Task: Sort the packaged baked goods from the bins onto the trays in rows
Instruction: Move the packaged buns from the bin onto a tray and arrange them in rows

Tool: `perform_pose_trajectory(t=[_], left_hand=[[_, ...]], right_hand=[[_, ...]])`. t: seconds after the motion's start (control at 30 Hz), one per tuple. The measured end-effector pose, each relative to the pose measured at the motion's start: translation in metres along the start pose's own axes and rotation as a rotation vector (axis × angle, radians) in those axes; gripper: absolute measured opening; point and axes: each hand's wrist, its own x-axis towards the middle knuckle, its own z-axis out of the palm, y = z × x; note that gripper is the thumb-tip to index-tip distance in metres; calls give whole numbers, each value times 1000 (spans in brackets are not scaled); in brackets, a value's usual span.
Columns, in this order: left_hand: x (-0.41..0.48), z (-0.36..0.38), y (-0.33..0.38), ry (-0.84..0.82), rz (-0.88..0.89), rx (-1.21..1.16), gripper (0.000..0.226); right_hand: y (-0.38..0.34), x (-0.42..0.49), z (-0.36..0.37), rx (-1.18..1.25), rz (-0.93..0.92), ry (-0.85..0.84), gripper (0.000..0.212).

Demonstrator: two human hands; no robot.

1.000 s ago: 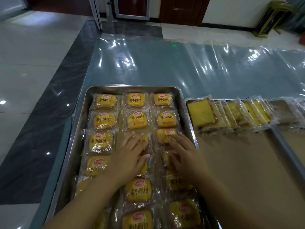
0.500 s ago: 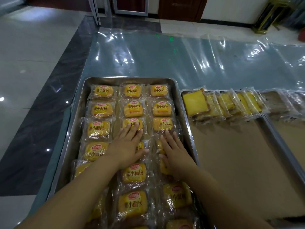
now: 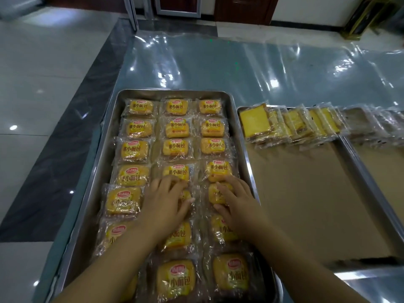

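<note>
A steel tray (image 3: 105,162) holds three columns of small yellow buns in clear wrappers, several rows deep. My left hand (image 3: 165,202) lies flat on a wrapped bun (image 3: 184,196) in the middle column, fingertips reaching the bun above (image 3: 176,171). My right hand (image 3: 237,199) rests with spread fingers on a wrapped bun (image 3: 215,193) in the right column. A second tray (image 3: 358,162) to the right has a brown paper liner and a far row of wrapped yellow cake slices (image 3: 288,123) leaning on one another.
A third tray (image 3: 391,158) with wrapped slices lies at the far right. All trays sit on a table under a shiny plastic sheet (image 3: 240,62). Tiled floor lies to the left. The near part of the lined tray shows bare paper.
Both hands have slid back toward me along the middle and right columns, from the fourth row to the fifth. The camera has tilted, so the trays sit a little lower in view.
</note>
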Motion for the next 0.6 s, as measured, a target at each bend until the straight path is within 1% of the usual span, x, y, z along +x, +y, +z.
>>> perform_pose_trajectory(t=[0.1, 0.17, 0.3, 0.37, 0.43, 0.5, 0.6], left_hand=[[-20, 13, 6, -87, -51, 65, 61], [-28, 22, 9, -140, -54, 121, 71], [-28, 25, 6, -181, -55, 118, 78], [-23, 21, 3, -145, -36, 125, 80], [-15, 18, 0, -134, -19, 121, 88], [-8, 19, -4, -197, -17, 137, 96], [-2, 24, -8, -328, -7, 192, 98]], right_hand=[[-2, -9, 11, -46, 66, -167, 68], [-2, -13, 19, -97, 64, -224, 71], [1, -18, 22, -101, 25, -210, 70], [3, -18, 22, -96, 16, -221, 71], [3, -18, 22, -111, 7, -238, 72], [3, -17, 23, -134, -1, -251, 73], [3, -17, 24, -163, -14, -266, 73]])
